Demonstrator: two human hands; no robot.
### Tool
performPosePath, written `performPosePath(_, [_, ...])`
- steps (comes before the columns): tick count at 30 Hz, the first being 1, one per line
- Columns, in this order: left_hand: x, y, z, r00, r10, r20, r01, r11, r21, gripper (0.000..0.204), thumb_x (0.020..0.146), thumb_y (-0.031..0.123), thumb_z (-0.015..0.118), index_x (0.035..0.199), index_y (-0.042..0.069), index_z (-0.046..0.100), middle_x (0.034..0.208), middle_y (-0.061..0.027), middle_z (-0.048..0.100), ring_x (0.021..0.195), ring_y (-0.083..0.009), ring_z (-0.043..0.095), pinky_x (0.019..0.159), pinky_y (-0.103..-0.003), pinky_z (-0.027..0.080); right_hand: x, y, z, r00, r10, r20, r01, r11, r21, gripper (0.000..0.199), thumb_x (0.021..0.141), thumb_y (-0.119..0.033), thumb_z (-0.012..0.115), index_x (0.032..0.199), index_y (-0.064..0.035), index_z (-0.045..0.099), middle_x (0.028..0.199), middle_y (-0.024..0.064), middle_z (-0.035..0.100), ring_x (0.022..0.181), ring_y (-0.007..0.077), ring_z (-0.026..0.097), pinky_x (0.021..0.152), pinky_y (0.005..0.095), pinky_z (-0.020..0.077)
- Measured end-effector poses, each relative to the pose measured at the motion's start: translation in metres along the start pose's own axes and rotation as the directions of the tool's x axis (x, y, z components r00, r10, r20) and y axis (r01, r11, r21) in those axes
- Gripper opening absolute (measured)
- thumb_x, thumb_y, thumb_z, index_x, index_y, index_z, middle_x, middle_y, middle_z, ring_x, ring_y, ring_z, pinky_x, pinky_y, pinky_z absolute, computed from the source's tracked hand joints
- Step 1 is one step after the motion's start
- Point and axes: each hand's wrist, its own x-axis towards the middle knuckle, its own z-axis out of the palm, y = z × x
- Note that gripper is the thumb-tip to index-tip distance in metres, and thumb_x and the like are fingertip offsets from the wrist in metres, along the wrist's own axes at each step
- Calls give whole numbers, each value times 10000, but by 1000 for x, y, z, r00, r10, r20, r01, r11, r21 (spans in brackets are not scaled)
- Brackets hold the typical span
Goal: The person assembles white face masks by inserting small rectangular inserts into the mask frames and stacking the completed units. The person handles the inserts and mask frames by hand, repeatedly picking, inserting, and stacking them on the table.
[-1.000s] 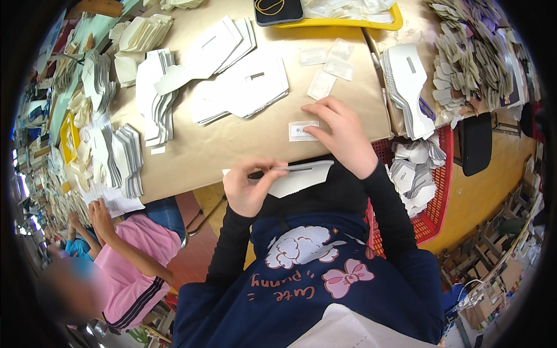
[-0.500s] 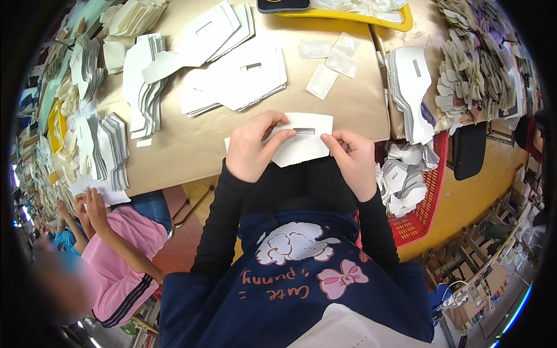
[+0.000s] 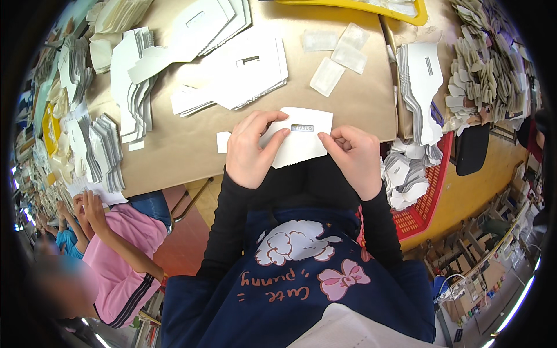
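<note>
Between my two hands, at the table's front edge, is a flat white cut-out piece (image 3: 301, 148). Its small rectangular window shows a silvery strip (image 3: 302, 128) with raised marks. My left hand (image 3: 249, 149) grips the piece's left side, thumb on the face and fingers curled over the far edge. At the right edge my right hand (image 3: 355, 156) pinches it with the thumb, the other fingers folded. Just beyond lies a stack of similar white slotted pieces (image 3: 246, 78). Several thin translucent rectangles (image 3: 328, 75) are spread on the table to its right.
A yellow tray (image 3: 383, 11) stands at the far side. More white stacks lie left (image 3: 132, 81) and right (image 3: 419, 87). A red basket (image 3: 432, 191) with white pieces sits low on the right. At the left works a person in a pink shirt (image 3: 130, 238).
The window in the white piece, a dark slot before, now shows the silvery strip with raised marks. Both hands keep their grip; the view has shifted slightly.
</note>
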Motion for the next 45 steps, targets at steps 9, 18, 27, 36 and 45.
performPosePath(9, [0, 2, -1, 1000, -12, -7, 12, 1000, -8, 203, 831, 60, 758, 1030, 38, 723, 834, -64, 603, 630, -175, 486, 594, -321, 435, 4, -1, -4, 995, 89, 53, -90, 996, 21, 240, 864, -166, 771, 743, 10, 661, 585, 107, 572, 474, 199, 523, 481, 325, 398])
performPosePath(18, [1, 2, -1, 1000, -19, -6, 19, 1000, -2, 203, 827, 63, 763, 1027, 42, 733, 822, -65, 595, 624, -174, 485, 588, -321, 431, 5, -4, -5, 996, 76, 57, -75, 997, -19, 243, 863, -172, 768, 745, 13, 662, 597, 116, 584, 487, 220, 543, 495, 330, 410])
performPosePath(27, [2, 3, 0, 999, -37, -9, 37, 999, 4, 203, 828, 60, 760, 1028, 42, 737, 816, -67, 584, 624, -171, 483, 588, -318, 429, 6, -4, -5, 991, 109, 71, -109, 994, -10, 247, 867, -182, 762, 749, 13, 667, 595, 119, 587, 490, 228, 554, 496, 333, 414])
performPosePath(36, [2, 4, 2, 999, -45, -22, 46, 999, 10, 200, 826, 58, 763, 1024, 40, 737, 810, -59, 587, 622, -164, 476, 585, -314, 423, 7, -6, -5, 989, 128, 76, -127, 992, -18, 257, 876, -203, 750, 749, 9, 675, 583, 120, 588, 486, 237, 561, 498, 341, 419])
performPosePath(45, [2, 2, 3, 999, -43, -32, 43, 999, -2, 202, 826, 55, 764, 1024, 32, 734, 813, -61, 593, 623, -161, 473, 587, -311, 423, 7, -6, -4, 989, 130, 65, -128, 991, -29, 251, 871, -196, 750, 740, 4, 674, 576, 120, 586, 480, 241, 561, 493, 343, 418])
